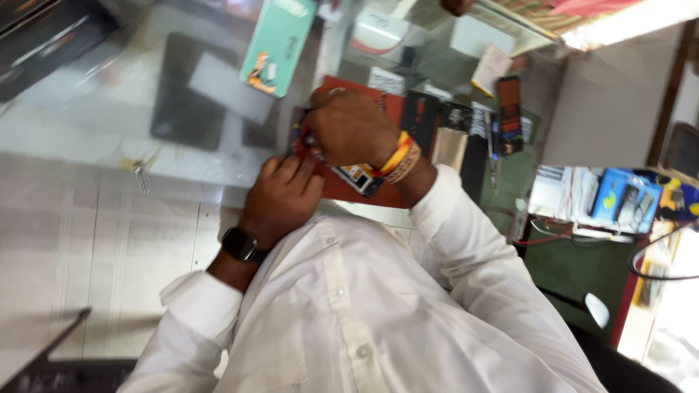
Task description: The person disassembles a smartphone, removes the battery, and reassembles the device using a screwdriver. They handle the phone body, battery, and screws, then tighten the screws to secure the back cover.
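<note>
White long-sleeved shirt [342, 313] — black wristwatch [242, 245], yellow-red wrist threads [399, 157].

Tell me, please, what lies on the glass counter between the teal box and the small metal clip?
In the head view, a flat dark rectangular slab lies between the teal box and the metal clip on the glass counter.

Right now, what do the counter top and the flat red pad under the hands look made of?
Counter top: looks like clear glass, glossy, with reflections and items visible beneath it. Flat red pad: matte and thin, possibly rubber or plastic; too blurred to be sure. The left hand and right hand work over it.
</note>
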Motion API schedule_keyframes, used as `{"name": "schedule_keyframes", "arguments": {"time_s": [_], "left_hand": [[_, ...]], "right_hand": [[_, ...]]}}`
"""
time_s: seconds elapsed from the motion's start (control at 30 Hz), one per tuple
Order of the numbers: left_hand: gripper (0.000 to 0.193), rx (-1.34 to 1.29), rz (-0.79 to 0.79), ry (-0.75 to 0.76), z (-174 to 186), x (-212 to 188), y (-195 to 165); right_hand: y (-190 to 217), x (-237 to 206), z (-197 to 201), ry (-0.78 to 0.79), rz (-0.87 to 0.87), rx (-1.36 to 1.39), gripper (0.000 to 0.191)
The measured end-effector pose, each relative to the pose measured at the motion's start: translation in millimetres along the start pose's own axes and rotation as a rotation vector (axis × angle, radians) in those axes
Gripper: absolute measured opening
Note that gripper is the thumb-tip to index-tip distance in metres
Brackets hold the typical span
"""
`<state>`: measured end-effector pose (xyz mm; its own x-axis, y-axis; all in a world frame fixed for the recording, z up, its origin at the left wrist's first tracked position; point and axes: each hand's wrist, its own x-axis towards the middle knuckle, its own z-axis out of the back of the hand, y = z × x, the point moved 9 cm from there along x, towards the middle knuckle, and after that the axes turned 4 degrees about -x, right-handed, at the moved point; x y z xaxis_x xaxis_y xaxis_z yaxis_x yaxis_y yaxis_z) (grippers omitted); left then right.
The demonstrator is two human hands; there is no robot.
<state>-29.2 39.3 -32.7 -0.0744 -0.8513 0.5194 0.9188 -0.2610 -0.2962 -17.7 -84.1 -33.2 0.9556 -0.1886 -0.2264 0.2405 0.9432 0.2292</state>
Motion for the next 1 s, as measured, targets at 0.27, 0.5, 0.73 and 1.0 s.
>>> {"name": "schedule_keyframes", "arguments": {"time_s": [0.27,0.5,0.73,1.0], "left_hand": [[0.008,0.055,-0.026,-0.001,-7.5,11.6,-10.1],[0.018,0.064,-0.03,-0.017,-12.9,12.8,-10.2],[0.021,-0.044,0.058,-0.076,-6.6,7.0,-3.6],[0.016,-0.104,0.115,-0.1,-3.3,-1.8,5.2]], "right_hand": [[-7.4,-13.7,4.9,-0.11,-0.017,0.04,0.019],[-9.9,-38.1,17.7,-0.289,-0.048,0.08,0.024],[-41.6,-97.6,39.5,-0.508,-0.171,0.297,0.02],[-94.4,-172.1,16.8,-0.648,-0.435,0.421,0.013]]}}
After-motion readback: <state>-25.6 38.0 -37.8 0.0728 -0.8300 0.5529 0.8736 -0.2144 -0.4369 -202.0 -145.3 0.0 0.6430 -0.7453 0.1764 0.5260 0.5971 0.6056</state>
